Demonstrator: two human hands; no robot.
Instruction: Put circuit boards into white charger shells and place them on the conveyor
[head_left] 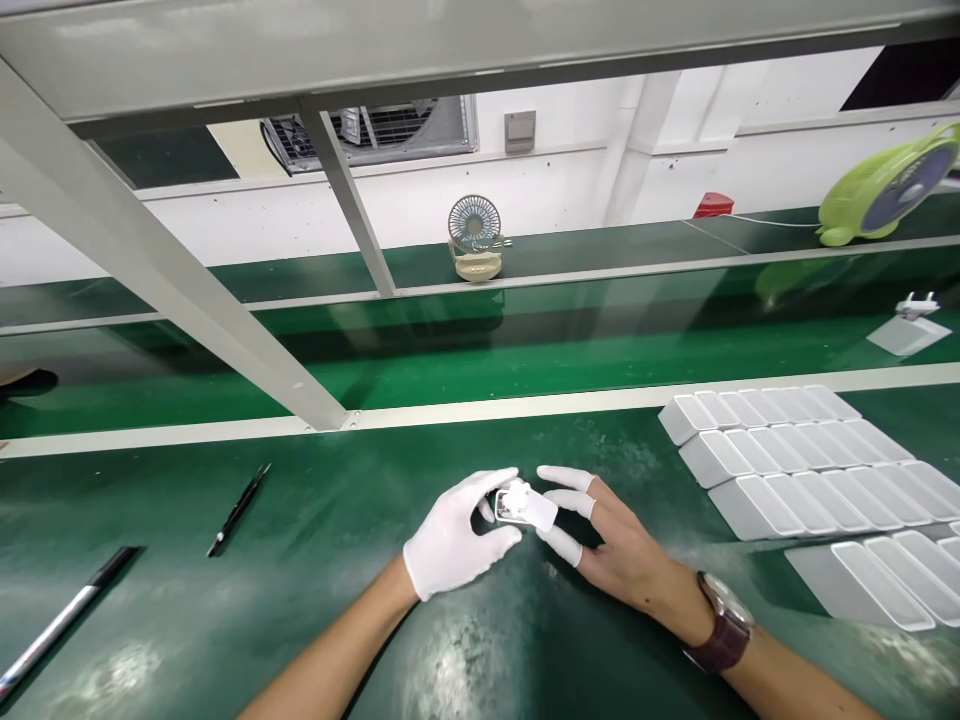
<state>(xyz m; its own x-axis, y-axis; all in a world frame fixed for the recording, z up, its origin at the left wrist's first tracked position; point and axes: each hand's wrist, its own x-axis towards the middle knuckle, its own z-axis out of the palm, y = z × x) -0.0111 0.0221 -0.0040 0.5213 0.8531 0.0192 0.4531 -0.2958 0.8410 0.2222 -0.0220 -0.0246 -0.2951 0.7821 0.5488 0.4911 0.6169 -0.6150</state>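
A small white plastic charger housing (pixel 529 508) is held over the green bench, its left end open with small inner parts showing. My left hand (pixel 457 540), in a white glove, curls round the left end, thumb below and index finger above. My right hand (pixel 615 540) wears white finger cots and a wristwatch. Its thumb and middle finger are at the right end of the housing, while the index finger reaches out above it. Whether the housing is one piece or two parts is hard to make out.
Rows of white plastic cases (pixel 787 450) stand to the right. A black pen (pixel 238 510) and a marker (pixel 67 620) lie left. Beyond the bench edge are a white plug charger (pixel 909 325), a small fan (pixel 476 240) and a green fan (pixel 885 190). A metal post (pixel 187 270) slants down at left.
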